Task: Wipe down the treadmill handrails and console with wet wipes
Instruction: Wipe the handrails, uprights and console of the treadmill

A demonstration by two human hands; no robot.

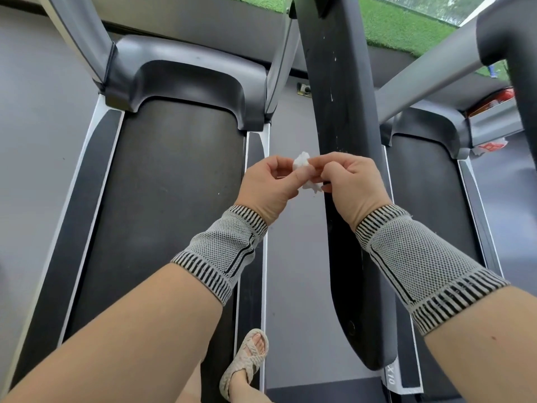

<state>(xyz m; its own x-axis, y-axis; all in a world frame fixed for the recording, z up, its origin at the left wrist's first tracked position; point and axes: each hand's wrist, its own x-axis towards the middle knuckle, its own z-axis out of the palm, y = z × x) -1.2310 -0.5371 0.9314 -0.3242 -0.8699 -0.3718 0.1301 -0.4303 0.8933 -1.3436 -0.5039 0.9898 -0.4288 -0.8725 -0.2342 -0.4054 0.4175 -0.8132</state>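
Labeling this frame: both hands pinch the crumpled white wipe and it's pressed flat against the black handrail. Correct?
Not quite. The head view shows the left hand and right hand pinching the crumpled wipe between them, but it is held in the air beside the black handrail, not pressed flat against it.

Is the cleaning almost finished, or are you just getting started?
Nothing looks wiped yet: the long black handrail has pale specks and streaks on it. Right now the left hand and right hand both pinch a small crumpled white wet wipe, held off the rail. The handrails remain to wipe; the console is out of view.
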